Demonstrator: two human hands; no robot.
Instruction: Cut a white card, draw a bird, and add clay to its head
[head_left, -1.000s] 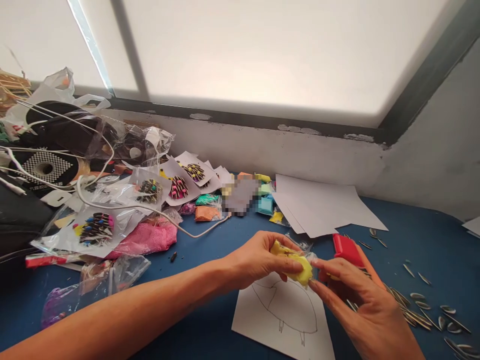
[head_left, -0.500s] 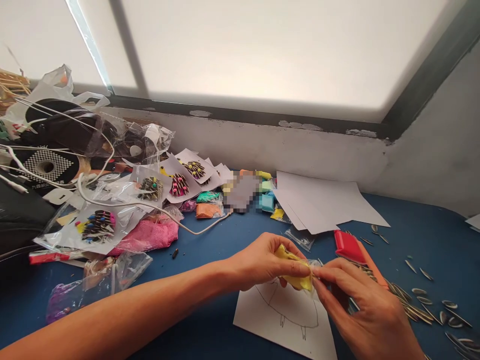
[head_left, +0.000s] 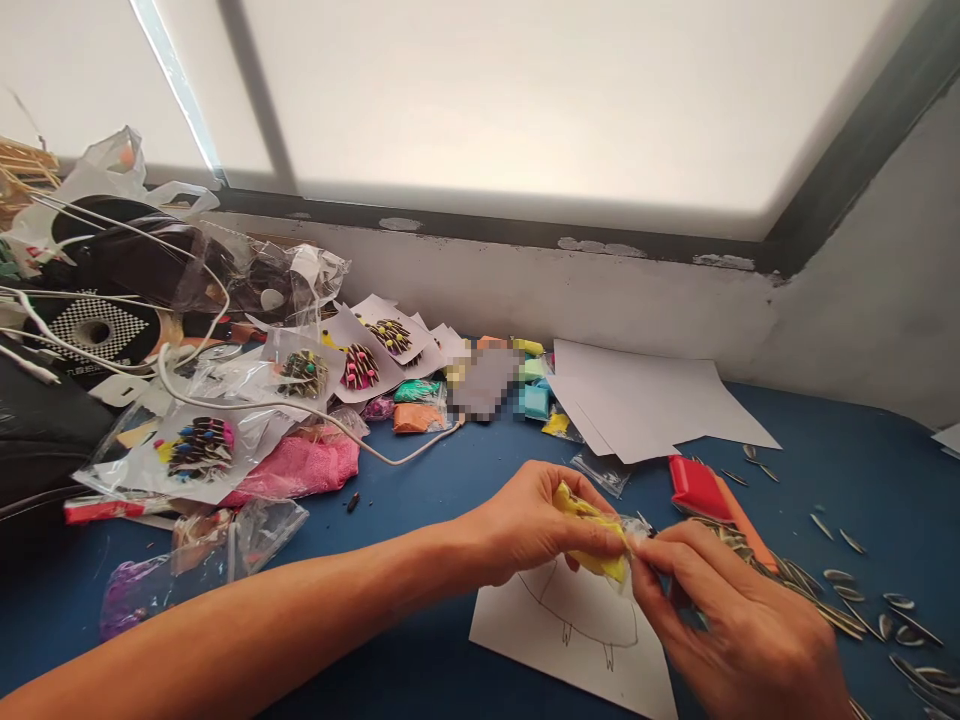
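A: Quick, biggest first. Any change on the bench [head_left: 420,482]?

B: Layout's the same. Blank white sheets [head_left: 660,400] at the back, drawing sheet [head_left: 577,660] below the hands.

A: Hands?

B: Left hand [head_left: 540,525] pinches the yellow clay packet [head_left: 606,567], thumb across it, above the drawing sheet. Right hand [head_left: 750,610] pinches the clear film [head_left: 628,580] at the packet's near-right end.

A: What's different?

B: Packet's more edge-on than a second ago, right fingertips bunched tighter at its end. My read: the work has narrowed to that wrapped end. There's a thin dark tip [head_left: 649,526] by the right fingers, too small to identify.

A: Materials, same order.

B: Bench is blue and smooth. Blank sheets are flat, with straight edges. Drawing sheet has a rounded line outline with two jagged legs. Red packet [head_left: 699,490] is a glossy rectangle. Yellow clay packet looks soft, squashed, uneven. Film's wrinkled, shiny. Seed husks [head_left: 909,636] on the right: striped, slim, pointed, scattered.
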